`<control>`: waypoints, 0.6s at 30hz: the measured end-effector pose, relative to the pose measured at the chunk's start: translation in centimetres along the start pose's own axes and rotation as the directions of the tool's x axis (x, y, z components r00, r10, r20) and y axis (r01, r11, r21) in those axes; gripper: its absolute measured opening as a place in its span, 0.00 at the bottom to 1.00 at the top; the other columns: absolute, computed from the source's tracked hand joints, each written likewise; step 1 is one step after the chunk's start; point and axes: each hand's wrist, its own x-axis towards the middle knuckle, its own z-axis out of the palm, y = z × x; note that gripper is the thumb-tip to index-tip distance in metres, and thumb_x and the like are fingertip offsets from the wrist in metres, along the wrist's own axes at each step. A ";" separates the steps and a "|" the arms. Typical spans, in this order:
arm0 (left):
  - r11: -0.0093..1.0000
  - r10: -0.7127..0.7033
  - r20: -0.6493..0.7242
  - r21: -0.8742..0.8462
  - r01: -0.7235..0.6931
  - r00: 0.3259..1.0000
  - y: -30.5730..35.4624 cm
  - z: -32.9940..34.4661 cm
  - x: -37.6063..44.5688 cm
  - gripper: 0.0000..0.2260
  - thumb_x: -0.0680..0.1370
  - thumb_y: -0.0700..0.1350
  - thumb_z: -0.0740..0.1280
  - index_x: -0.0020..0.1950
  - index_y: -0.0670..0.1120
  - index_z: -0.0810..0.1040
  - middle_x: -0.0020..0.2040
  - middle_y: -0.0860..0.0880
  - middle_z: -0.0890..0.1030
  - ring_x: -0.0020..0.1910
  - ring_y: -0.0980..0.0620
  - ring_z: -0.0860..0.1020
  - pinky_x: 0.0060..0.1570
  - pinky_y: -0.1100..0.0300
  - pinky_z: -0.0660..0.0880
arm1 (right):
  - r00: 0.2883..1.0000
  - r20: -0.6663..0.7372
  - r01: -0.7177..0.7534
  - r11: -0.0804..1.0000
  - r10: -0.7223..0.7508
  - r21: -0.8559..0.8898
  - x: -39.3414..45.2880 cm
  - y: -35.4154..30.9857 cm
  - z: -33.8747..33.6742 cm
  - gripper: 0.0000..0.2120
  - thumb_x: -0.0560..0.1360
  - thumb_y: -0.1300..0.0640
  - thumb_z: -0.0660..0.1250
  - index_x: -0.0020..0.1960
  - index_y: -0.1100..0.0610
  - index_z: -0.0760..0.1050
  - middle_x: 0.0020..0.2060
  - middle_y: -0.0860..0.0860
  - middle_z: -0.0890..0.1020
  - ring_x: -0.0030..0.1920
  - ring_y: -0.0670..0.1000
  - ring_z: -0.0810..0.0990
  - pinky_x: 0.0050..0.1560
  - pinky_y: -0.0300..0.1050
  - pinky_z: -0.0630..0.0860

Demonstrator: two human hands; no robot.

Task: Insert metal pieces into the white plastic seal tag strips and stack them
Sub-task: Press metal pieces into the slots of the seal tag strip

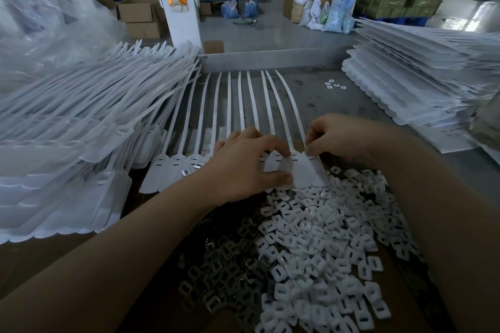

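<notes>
Left hand point(249, 162): thumb and curled fingers pinch the flat heads of the seal tag strip sheet point(232, 116), steadying it. Right hand point(335, 138): fingertips pinch the head at the sheet's three-o'clock end; whether they carry a piece cannot be told. At six o'clock lie dark metal pieces point(216, 265) and, beside them, white plastic caps point(324, 246). Finished strips are stacked at nine o'clock point(89, 105); flat sheets point(419, 76) at two o'clock. Best practice, probably: pin the head flat, align each insert squarely, then press. No legible writing or brand appears.
</notes>
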 end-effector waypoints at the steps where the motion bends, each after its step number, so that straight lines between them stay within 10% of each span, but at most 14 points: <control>1: 1.000 -0.001 -0.001 -0.002 0.001 1.000 0.0 0.0 0.0 0.18 0.71 0.66 0.68 0.59 0.68 0.72 0.59 0.57 0.70 0.62 0.55 0.65 0.58 0.55 0.56 | 1.000 0.000 -0.001 1.000 0.001 0.012 0.0 0.1 0.0 0.05 0.74 0.58 0.71 0.41 0.52 0.77 0.39 0.50 0.80 0.37 0.48 0.76 0.33 0.40 0.67; 18: 1.000 0.009 0.004 0.004 -0.009 1.000 0.0 0.0 -0.1 0.18 0.71 0.66 0.68 0.60 0.67 0.72 0.59 0.57 0.70 0.62 0.54 0.66 0.58 0.55 0.56 | 0.999 0.008 -0.031 0.998 0.031 0.045 0.5 0.0 -0.1 0.04 0.72 0.63 0.69 0.41 0.56 0.77 0.37 0.55 0.79 0.37 0.54 0.75 0.35 0.45 0.71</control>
